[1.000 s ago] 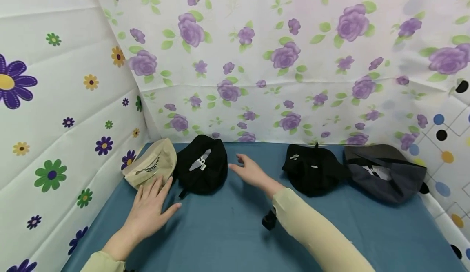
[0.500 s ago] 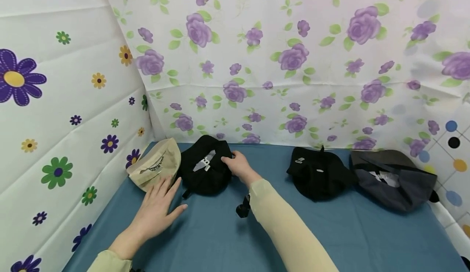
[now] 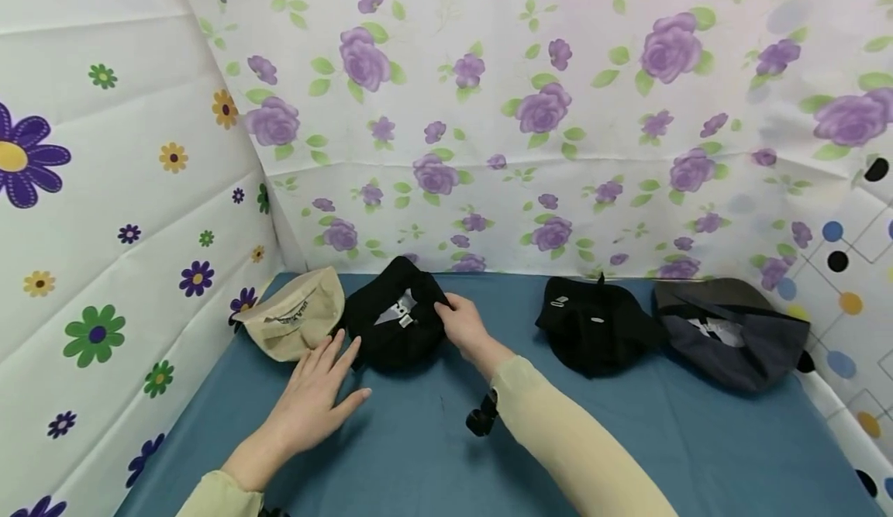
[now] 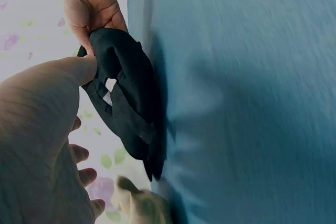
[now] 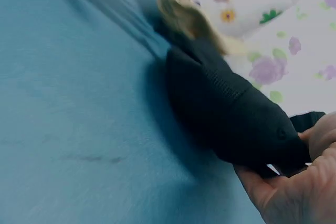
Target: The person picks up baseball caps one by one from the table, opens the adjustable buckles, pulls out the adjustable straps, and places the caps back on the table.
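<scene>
A black cap [image 3: 380, 350] lies with its opening and white inner label facing up on the blue cloth. My right hand [image 3: 466, 325] grips its right edge, thumb on the near side; the right wrist view shows the thumb and fingers round the black fabric [image 5: 226, 103]. My left hand [image 3: 314, 401] is spread with straight fingers, its fingertips at the lower edge of the beige cap [image 3: 293, 319] and beside the black one. Dark lettering runs across the beige cap, which leans against the black cap's left side.
Another black cap [image 3: 593, 331] with small metal pieces and a dark grey hat [image 3: 739, 339] lie side by side at the right. Flowered sheets [image 3: 488, 129] hang behind and at the left of the blue cloth [image 3: 418, 455].
My right hand has moved left onto the black cap and taken hold of its edge. The cap has shifted slightly right and turned. My left hand has slid a little to the right.
</scene>
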{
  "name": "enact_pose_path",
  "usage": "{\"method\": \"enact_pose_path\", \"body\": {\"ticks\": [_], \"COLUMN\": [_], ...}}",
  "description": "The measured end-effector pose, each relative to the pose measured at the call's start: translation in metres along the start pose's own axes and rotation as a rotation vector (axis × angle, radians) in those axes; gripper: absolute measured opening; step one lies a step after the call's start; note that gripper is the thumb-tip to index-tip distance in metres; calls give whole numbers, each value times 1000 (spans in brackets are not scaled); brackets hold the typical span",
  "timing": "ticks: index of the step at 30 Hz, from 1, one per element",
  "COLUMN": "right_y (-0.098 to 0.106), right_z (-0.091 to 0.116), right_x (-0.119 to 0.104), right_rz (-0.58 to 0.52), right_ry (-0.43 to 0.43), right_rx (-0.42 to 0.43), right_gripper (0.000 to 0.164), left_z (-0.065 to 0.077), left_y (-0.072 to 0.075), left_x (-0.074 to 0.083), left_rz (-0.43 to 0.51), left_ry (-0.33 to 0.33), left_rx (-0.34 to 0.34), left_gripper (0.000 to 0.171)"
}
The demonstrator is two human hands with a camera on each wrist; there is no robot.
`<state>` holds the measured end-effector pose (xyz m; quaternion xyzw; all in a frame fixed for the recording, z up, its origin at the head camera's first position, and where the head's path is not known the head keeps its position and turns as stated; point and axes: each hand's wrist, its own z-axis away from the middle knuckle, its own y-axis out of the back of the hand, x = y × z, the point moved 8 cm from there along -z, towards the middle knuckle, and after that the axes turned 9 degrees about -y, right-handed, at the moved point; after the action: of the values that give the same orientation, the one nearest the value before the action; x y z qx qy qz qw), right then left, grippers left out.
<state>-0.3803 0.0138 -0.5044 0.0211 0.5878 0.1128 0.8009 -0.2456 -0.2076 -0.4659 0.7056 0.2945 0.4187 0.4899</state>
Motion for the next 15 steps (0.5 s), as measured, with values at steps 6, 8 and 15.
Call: {"method": "enact_pose_path", "body": {"ticks": [6, 8, 15], "right_y": [41, 57, 102], "right_z": [42, 59, 124], "right_x": [10, 17, 47], "right_rz": [-119, -163, -251], "right_ry": [18, 13, -24], "right_rx": [-48, -45, -52], "right_gripper": [36, 37, 42], "left_z": [-15, -19, -27], "left_y": [-11, -17, -39], "left_x": [25, 36, 83], "left_rz": [27, 35, 113], "left_ry": [-63, -96, -199], "left_rx": [-37, -58, -184], "left_gripper": [81, 82, 80]}}
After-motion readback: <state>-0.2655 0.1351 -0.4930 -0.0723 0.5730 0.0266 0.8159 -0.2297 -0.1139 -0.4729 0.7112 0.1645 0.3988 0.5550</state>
